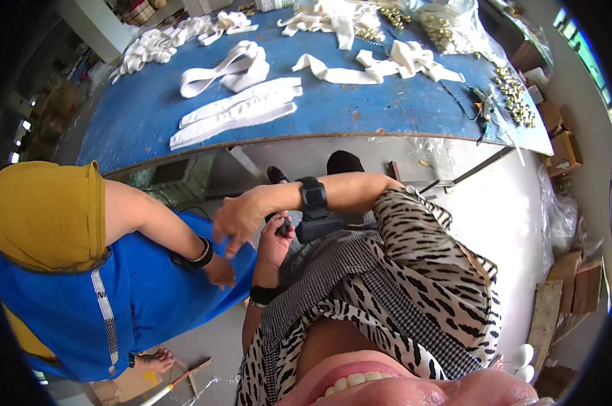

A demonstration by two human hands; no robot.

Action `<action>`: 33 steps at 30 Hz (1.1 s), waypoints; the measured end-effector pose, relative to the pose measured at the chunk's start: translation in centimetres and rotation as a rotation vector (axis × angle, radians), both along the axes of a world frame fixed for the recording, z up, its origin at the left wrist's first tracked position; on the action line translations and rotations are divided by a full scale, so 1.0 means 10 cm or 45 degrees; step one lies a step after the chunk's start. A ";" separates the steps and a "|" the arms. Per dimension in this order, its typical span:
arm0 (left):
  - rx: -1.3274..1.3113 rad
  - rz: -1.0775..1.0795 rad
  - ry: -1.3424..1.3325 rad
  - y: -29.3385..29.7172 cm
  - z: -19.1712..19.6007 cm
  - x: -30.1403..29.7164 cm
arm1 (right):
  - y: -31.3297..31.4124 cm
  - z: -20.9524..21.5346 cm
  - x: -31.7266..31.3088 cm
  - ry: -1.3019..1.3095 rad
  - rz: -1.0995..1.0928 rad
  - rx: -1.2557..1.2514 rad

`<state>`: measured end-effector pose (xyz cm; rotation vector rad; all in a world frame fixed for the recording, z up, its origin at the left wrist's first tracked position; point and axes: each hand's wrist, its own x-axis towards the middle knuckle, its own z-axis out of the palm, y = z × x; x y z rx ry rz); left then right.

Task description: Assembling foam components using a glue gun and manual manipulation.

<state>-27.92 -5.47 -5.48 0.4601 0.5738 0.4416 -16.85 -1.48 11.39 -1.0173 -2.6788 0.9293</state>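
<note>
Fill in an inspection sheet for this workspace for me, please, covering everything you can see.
Surface: blue worktable, paint worn in spots.
Job's things: small dark object at the left hand's fingertips; too small to identify.
Clutter: white fabric strips, some flat, some heaped; brass-coloured metal pieces at the table's right end.
Grips: left hand raised, touching the dark object, grip unclear; right hand crossed over it, fingers loose, holding nothing.
Cables: thin black cable on the table, right side.
Surroundings: co-worker's hand close by; cardboard and wood pieces on the floor at right.
</note>
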 end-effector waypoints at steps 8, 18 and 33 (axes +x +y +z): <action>-0.238 -0.105 -0.164 0.08 0.08 0.63 | -0.63 -0.07 0.80 -0.138 -0.537 0.226; -0.073 -0.040 -0.291 -0.14 0.59 1.09 | -1.19 -0.31 1.48 -0.050 -0.829 0.394; 0.047 0.008 -0.239 -0.20 0.59 1.26 | -1.27 -0.54 1.81 0.331 -0.760 0.417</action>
